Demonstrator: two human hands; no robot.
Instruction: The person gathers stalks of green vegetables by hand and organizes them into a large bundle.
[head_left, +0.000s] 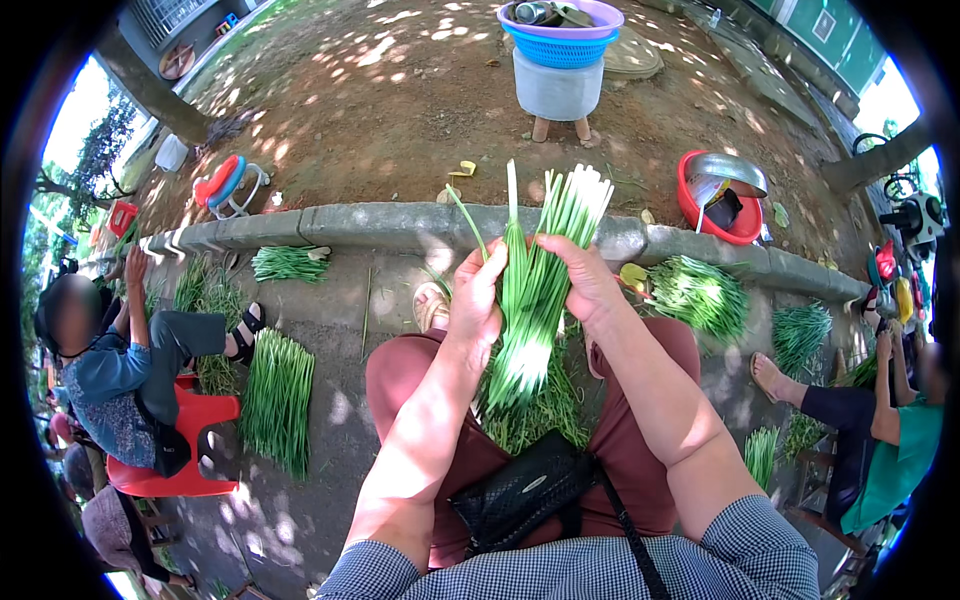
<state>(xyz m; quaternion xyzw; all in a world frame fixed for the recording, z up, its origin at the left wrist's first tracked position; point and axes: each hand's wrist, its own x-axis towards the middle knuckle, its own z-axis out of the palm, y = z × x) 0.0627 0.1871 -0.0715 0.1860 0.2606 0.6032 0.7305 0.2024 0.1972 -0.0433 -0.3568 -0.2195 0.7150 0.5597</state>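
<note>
A thick bundle of chive-like green stalks (551, 292), pale cut ends up and leafy tips down, stands between my hands above my lap. My right hand (589, 281) grips the bundle's right side with the thumb across it. My left hand (478, 296) holds a smaller clump (513, 240) against the left side, and one thin stalk (469, 214) juts out past its thumb. Below the bundle, a heap of loose green trimmings (544, 416) lies between my knees. A black handbag (525, 487) rests on my lap.
A stone curb (375, 223) crosses ahead. Stalk piles lie at left (277, 405) and right (697, 296). Beyond the curb are a red basin (742, 221) and a stool (559, 90) bearing tubs. People sit at left (112, 382) and right (900, 435).
</note>
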